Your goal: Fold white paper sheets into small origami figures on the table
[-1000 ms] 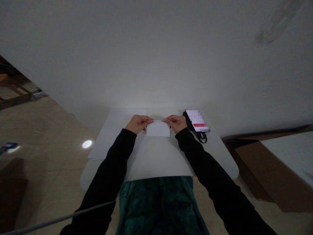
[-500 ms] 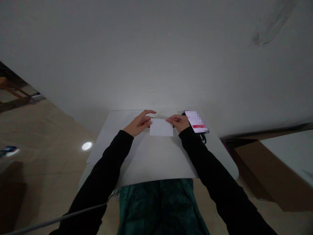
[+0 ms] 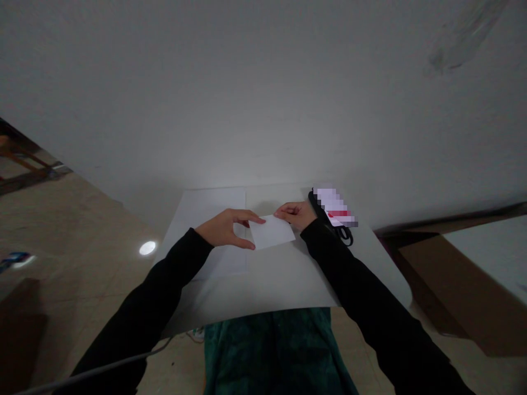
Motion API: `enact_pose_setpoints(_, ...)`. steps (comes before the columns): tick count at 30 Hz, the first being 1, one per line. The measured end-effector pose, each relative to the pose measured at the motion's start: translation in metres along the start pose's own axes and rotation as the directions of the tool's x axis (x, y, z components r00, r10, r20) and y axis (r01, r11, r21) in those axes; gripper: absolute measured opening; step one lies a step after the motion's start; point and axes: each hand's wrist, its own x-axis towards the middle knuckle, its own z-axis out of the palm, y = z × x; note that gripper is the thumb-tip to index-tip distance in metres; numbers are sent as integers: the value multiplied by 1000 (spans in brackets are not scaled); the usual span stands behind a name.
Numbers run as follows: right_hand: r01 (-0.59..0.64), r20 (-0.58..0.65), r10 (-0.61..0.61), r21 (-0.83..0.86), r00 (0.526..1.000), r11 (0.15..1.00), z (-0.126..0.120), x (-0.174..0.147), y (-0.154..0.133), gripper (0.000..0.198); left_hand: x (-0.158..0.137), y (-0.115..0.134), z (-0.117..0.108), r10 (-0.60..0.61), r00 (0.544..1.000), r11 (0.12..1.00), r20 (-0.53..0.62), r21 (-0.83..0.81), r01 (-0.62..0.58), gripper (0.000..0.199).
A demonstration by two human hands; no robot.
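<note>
A small white piece of paper (image 3: pixel 272 232), possibly folded, is held between my hands, tilted a little, over the middle of the table (image 3: pixel 284 285). The thumb and index finger of my left hand (image 3: pixel 228 227) are spread along its left side, the index at the upper corner and the thumb at the lower one. At its top edge, my right hand (image 3: pixel 298 214) pinches it between thumb and fingers. A larger white sheet (image 3: pixel 218 260) lies under and beside my left hand.
A phone (image 3: pixel 333 206) with a lit, partly blurred screen rests on a black object (image 3: pixel 317 208) right of my right hand. A wall (image 3: pixel 263 109) stands behind the table. A cardboard box (image 3: pixel 457 296) is on the right, and a cable (image 3: pixel 102 366) crosses the lower left.
The paper has come nearer to me and turned slightly. My left thumb and index finger have moved down and opened wider around its left side. My right hand still pinches the top edge.
</note>
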Motion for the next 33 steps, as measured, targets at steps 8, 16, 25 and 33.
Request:
enact_pose_setpoints(8,-43,-12,43,26,999,999,-1,2,7,28,-2,-15,6,-12,996,1000,-83,-12,11,41)
enact_pose_setpoints(16,73,-62,-82,-140,995,987,4,-1,9,24,5,-21,29,207,895,936,-396,345,-63,15)
enact_pose_setpoints(25,489,242,-662,-845,710,216,2,-53,-13,60,12,-33,45,151,843,889,-516,444,113,25)
enact_pose_setpoints(33,654,440,-575,-720,690,234,-17,-51,11,19,8,-20,69,-114,882,957,-457,189,221,65)
